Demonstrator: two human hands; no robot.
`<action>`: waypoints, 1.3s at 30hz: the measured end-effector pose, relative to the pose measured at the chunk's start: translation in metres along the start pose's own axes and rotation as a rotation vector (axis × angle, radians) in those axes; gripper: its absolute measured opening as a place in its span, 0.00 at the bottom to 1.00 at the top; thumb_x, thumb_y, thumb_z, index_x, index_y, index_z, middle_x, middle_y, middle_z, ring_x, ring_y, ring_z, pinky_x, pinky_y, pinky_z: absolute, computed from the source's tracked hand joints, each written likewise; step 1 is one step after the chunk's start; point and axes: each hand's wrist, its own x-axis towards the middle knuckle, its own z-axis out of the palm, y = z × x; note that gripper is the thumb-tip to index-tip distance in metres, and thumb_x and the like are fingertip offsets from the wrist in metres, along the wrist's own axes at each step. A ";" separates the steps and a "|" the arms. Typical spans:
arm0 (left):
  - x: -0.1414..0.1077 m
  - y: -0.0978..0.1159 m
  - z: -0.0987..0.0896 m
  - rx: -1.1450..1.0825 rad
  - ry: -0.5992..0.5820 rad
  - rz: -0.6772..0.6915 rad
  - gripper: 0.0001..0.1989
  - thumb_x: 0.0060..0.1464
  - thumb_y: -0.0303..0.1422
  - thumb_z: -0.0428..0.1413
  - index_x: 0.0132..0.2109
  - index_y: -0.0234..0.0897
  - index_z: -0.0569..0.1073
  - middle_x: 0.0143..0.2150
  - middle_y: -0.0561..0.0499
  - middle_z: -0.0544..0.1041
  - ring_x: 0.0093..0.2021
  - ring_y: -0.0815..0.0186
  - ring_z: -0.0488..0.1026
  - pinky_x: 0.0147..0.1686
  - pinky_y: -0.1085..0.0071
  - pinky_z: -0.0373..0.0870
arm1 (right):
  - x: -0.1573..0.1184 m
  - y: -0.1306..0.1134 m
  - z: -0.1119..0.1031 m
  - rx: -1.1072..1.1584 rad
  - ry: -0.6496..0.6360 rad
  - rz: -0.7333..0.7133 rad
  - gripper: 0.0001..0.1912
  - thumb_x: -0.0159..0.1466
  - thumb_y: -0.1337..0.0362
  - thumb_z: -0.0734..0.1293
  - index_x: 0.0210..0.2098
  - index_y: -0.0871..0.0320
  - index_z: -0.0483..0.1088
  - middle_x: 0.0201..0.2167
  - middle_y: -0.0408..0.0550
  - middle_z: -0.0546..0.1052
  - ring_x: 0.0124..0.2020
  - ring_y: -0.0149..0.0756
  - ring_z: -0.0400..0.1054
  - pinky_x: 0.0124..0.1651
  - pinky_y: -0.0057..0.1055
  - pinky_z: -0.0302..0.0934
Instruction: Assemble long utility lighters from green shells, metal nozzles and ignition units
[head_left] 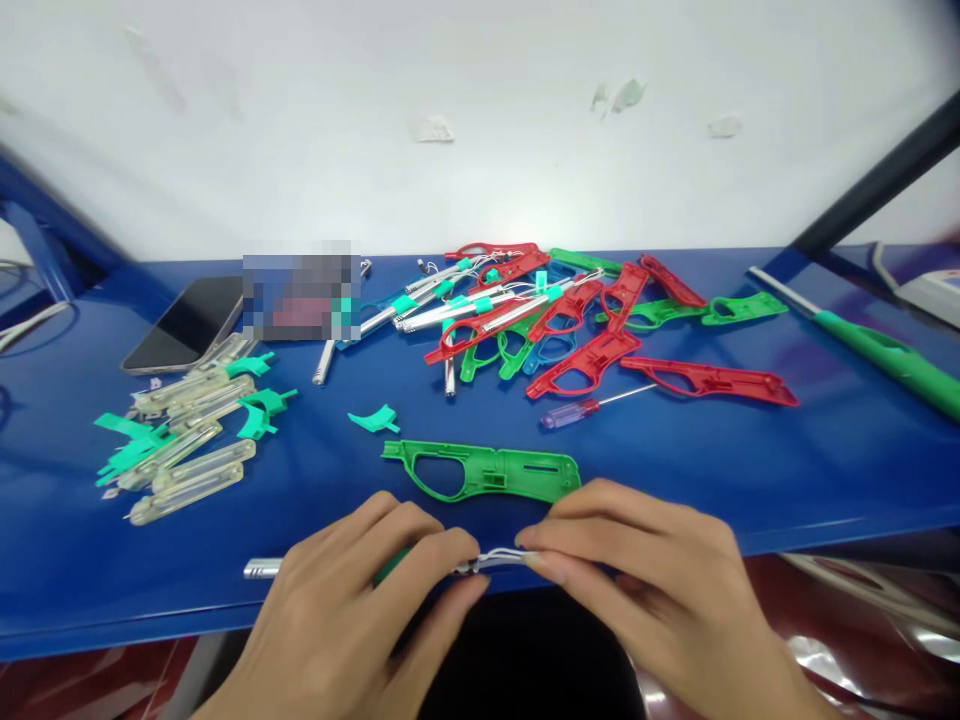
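Observation:
At the shelf's front edge, my left hand (375,590) is closed round a metal lighter tube (262,569), whose silver end sticks out on the left. A bit of green shows between its fingers, and a small dark part sits at the fingertips. White wires (501,553) run from there to my right hand (645,570), which pinches them between thumb and fingers. Just beyond both hands lies a green handle half (525,474), its hollow side up. A teal trigger (376,418) rests behind its left end.
Clear fuel tanks (199,490) and teal triggers lie at left, near a phone (187,322). Behind are several metal tubes (450,312) and red handle halves (585,365), with a screwdriver (574,412). A green lighter (892,360) lies at right.

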 end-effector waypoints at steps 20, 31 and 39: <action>-0.005 -0.004 0.003 0.107 0.063 0.080 0.08 0.72 0.29 0.55 0.50 0.41 0.78 0.40 0.57 0.82 0.40 0.73 0.78 0.57 0.73 0.72 | -0.001 -0.001 -0.002 0.019 -0.003 -0.002 0.04 0.70 0.68 0.74 0.42 0.55 0.82 0.36 0.40 0.84 0.32 0.24 0.78 0.41 0.14 0.72; -0.004 -0.001 0.006 0.166 0.147 0.146 0.08 0.72 0.28 0.56 0.49 0.39 0.81 0.39 0.57 0.83 0.38 0.70 0.79 0.47 0.69 0.72 | -0.002 -0.001 -0.003 -0.005 0.000 -0.023 0.04 0.69 0.68 0.74 0.42 0.55 0.82 0.36 0.40 0.84 0.31 0.24 0.78 0.39 0.15 0.73; -0.007 -0.008 0.006 0.172 0.089 0.180 0.07 0.69 0.27 0.59 0.51 0.37 0.80 0.40 0.55 0.83 0.40 0.69 0.80 0.46 0.69 0.76 | 0.001 -0.003 -0.002 0.011 -0.011 -0.017 0.03 0.69 0.68 0.74 0.41 0.55 0.82 0.35 0.39 0.84 0.31 0.24 0.78 0.40 0.15 0.73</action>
